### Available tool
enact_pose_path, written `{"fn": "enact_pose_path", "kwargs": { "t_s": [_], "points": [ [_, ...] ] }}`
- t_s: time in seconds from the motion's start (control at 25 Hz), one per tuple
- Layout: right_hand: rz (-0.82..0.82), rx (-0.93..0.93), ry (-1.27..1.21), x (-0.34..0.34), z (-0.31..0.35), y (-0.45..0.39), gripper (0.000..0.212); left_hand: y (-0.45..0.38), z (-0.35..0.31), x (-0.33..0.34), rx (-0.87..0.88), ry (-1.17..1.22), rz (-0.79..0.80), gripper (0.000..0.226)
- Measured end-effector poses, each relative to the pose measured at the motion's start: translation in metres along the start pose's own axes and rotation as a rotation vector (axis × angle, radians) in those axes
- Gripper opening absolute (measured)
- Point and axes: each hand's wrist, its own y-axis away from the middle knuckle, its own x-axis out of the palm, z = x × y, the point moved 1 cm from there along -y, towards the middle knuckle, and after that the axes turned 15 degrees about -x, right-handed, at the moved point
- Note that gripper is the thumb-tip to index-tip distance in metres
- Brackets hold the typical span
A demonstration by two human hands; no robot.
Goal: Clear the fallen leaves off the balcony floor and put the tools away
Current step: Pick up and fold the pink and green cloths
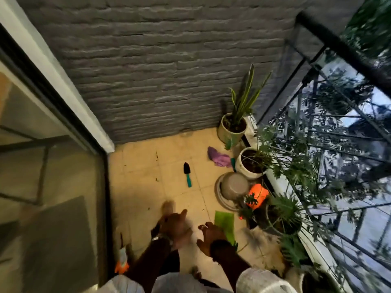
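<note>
Two bare hands are hovering low over the pale square-tiled balcony floor (143, 166). The left hand (174, 226) is blurred, one finger pointing out, and whether it is holding anything cannot be told. The right hand (209, 234) is lying with loosely curled fingers against the near edge of a flat, smooth green leaf (225, 226), though a closed grip on it cannot be made out.

Beyond that leaf, toward the rough grey brick wall (158, 70), a small trowel (187, 174) with a dark scoop and teal handle is lying flat on the tiles, with tiny leaf scraps (157, 156) scattered to its left. Right of the trowel, a crumpled purple cloth (219, 158) is lying beside a round white pot (249, 163). A second glazed pot with stiff striped blades (234, 125) is standing in the corner. Just past the leaf, a grey upturned bowl-shaped pot (233, 188) is sitting by an orange plastic container (258, 195). Feathery foliage (287, 206) is crowding the glass railing (317, 123) side.
</note>
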Motion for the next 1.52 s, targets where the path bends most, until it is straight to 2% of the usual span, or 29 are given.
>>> {"fn": "enact_pose_path", "kwargs": {
  "t_s": [0.16, 0.24, 0.28, 0.36, 0.44, 0.52, 0.68, 0.76, 0.84, 0.92, 1.04, 1.16, 1.24, 1.32, 1.4, 1.52],
  "points": [
    [-0.111, 0.206, -0.087, -0.069, -0.037, -0.063, 0.052, -0.119, 0.032, -0.031, -0.143, 0.053, 0.134, 0.071],
    [-0.201, 0.209, -0.056, -0.098, -0.044, -0.092, 0.049, -0.174, 0.033, -0.055, -0.152, 0.034, 0.164, 0.075],
    [-0.187, 0.194, -0.041, -0.111, -0.041, -0.104, 0.054, -0.195, 0.025, -0.067, -0.127, 0.061, 0.169, 0.077],
    [-0.127, 0.175, -0.073, -0.145, -0.032, -0.134, 0.08, -0.238, 0.003, -0.095, -0.053, 0.077, 0.188, 0.075],
    [-0.097, 0.158, -0.098, -0.185, -0.021, -0.167, 0.096, -0.278, -0.018, -0.121, 0.011, -0.031, 0.195, 0.068],
    [-0.119, 0.095, -0.097, -0.223, -0.02, -0.205, 0.088, -0.326, -0.037, -0.139, 0.058, -0.042, 0.193, 0.063],
    [-0.175, 0.071, -0.121, -0.29, -0.059, -0.289, 0.04, -0.415, -0.068, -0.165, 0.18, 0.042, 0.179, 0.052],
    [-0.183, 0.072, -0.158, -0.306, -0.098, -0.34, 0.036, -0.456, -0.061, -0.161, 0.172, 0.007, 0.136, 0.049],
    [-0.193, 0.09, -0.219, -0.31, -0.14, -0.391, 0.038, -0.494, -0.045, -0.14, 0.131, -0.005, 0.107, 0.061],
    [-0.211, 0.133, -0.352, -0.3, -0.18, -0.446, 0.031, -0.526, -0.023, -0.101, 0.063, 0.015, 0.154, 0.068],
    [-0.204, 0.223, -0.507, -0.248, -0.25, -0.535, 0.027, -0.567, -0.006, -0.024, -0.045, 0.05, 0.218, 0.062],
    [-0.022, 0.227, -0.358, -0.183, -0.326, -0.614, 0.043, -0.603, -0.019, 0.051, -0.099, 0.043, 0.316, 0.06],
    [0.064, 0.249, -0.286, -0.146, -0.375, -0.669, 0.052, -0.637, -0.04, 0.096, -0.209, 0.031, 0.301, 0.067],
    [0.04, 0.236, -0.146, -0.129, -0.414, -0.714, 0.057, -0.656, -0.067, 0.138, -0.279, 0.174, 0.413, 0.083],
    [0.011, 0.228, 0.017, -0.129, -0.444, -0.749, 0.056, -0.665, -0.09, 0.175, -0.275, 0.418, 0.511, 0.072],
    [0.155, 0.242, 0.155, -0.14, -0.468, -0.776, 0.055, -0.691, -0.095, 0.201, -0.311, 0.556, 0.524, 0.077]
  ]
}}
